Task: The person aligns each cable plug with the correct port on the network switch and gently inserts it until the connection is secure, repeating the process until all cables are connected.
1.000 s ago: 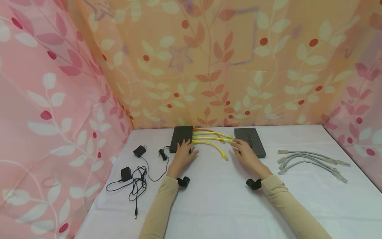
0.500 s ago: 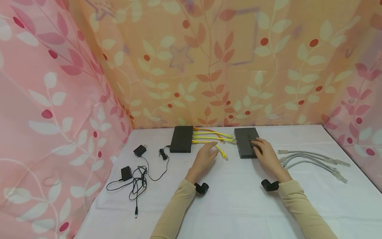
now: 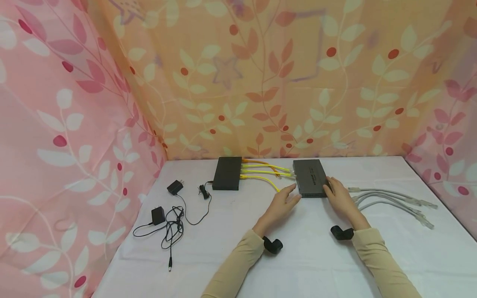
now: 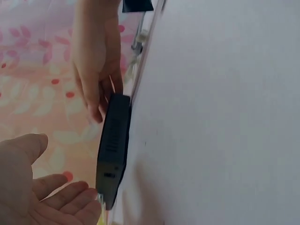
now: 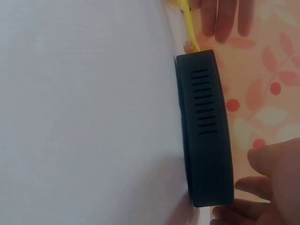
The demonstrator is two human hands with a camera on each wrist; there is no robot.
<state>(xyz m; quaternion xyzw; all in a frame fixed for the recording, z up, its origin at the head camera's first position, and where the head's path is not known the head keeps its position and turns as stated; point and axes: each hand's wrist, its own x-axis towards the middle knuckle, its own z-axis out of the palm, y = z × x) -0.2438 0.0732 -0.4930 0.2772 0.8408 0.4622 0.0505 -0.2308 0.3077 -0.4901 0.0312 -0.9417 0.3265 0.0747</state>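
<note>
A dark grey network switch [image 3: 311,178] lies right of the middle at the back of the table, two yellow network cables [image 3: 266,171] meeting its left side. My right hand [image 3: 340,198] has its fingers at the switch's right edge, thumb toward the near corner. In the right wrist view those fingers stand at the end of the vented side [image 5: 204,108]. My left hand [image 3: 281,205], fingers extended and thumb apart, is by the near left corner and holds nothing. It covers the free end of another yellow cable [image 3: 262,178]. A black box [image 3: 226,174] sits farther left, with cables in its right side.
Grey network cables [image 3: 395,196] lie to the right, partly behind my right hand. On the left are two black power adapters [image 3: 157,215] with tangled cords [image 3: 173,227]. An orange cable [image 3: 261,163] runs from the black box. Patterned curtains [image 3: 231,103] stand behind the table.
My left hand has moved right from the black box, past the yellow cables, to the switch's near left corner. My right hand has moved from the cable ends across to the switch's right edge.
</note>
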